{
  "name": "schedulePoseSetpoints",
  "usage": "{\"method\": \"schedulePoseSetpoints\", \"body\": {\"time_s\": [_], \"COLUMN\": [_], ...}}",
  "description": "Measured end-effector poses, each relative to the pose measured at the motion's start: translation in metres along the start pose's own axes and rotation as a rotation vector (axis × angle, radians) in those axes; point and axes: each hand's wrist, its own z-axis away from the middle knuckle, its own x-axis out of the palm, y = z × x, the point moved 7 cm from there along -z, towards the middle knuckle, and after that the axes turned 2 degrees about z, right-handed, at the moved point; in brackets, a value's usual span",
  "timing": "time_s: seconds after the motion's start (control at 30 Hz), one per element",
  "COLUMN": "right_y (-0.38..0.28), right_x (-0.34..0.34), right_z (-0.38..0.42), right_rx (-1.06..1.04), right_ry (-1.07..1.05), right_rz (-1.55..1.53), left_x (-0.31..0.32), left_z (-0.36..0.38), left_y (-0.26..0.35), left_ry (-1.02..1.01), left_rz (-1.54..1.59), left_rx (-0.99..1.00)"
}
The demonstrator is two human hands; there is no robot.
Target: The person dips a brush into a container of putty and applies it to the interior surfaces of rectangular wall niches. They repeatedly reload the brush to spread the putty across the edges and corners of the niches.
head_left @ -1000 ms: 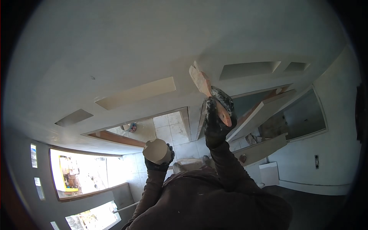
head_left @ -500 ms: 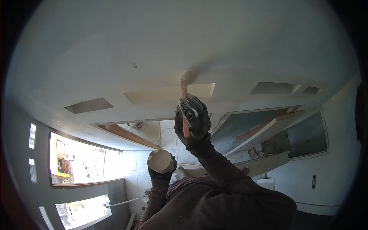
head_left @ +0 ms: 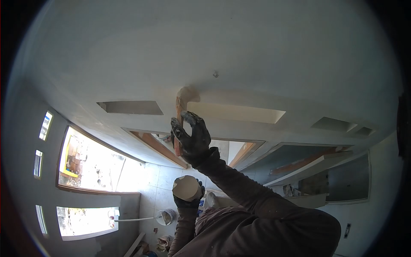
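Note:
My right hand (head_left: 191, 138), in a dark glove smeared with white, is closed on the orange handle of a paintbrush (head_left: 179, 104). The raised brush meets the pale wall (head_left: 257, 47) at the upper left corner of a long, cream-coloured recess (head_left: 239, 112). Lower down, my gloved left hand (head_left: 187, 203) grips a round, cream-coloured container (head_left: 185, 187) from below and the side. Its contents cannot be made out.
Narrower recesses (head_left: 132, 108) lie to either side. Below are door frames (head_left: 158, 150) and a leaning board (head_left: 308, 167). On the tiled floor stands a bucket (head_left: 166, 216) with a long white pole (head_left: 137, 220). Bright window openings (head_left: 96, 165) are at left.
The brush has travelled left along the recess, from above its middle to its left end. My view has shifted too, and the container stays in my left hand.

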Motion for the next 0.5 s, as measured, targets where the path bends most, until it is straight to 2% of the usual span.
{"method": "schedulePoseSetpoints", "body": {"time_s": [0.1, 0.3, 0.37, 0.4, 0.47, 0.5], "right_y": [-0.009, -0.028, -0.032, -0.033, -0.021, -0.008], "right_x": [0.029, 0.065, 0.054, 0.040, 0.016, 0.003], "right_z": [0.001, -0.008, -0.015, -0.021, -0.026, -0.026], "right_rx": [0.016, 0.057, 0.092, 0.106, 0.129, 0.150], "right_ry": [-0.025, -0.071, -0.057, -0.020, 0.021, 0.033], "right_rz": [-0.063, -0.195, -0.247, -0.294, -0.324, -0.323], "left_x": [-0.012, -0.013, -0.015, -0.015, -0.011, -0.006], "left_z": [0.002, 0.012, 0.019, 0.019, 0.020, 0.023], "left_y": [0.011, 0.011, 0.005, 0.004, 0.016, 0.012], "left_ry": [0.060, 0.030, 0.326, 0.313, 0.197, 0.178], "left_rz": [-0.133, -0.017, 0.544, 0.538, 0.095, 0.095], "left_rx": [0.036, -0.025, -0.245, -0.245, -0.022, -0.024]}}
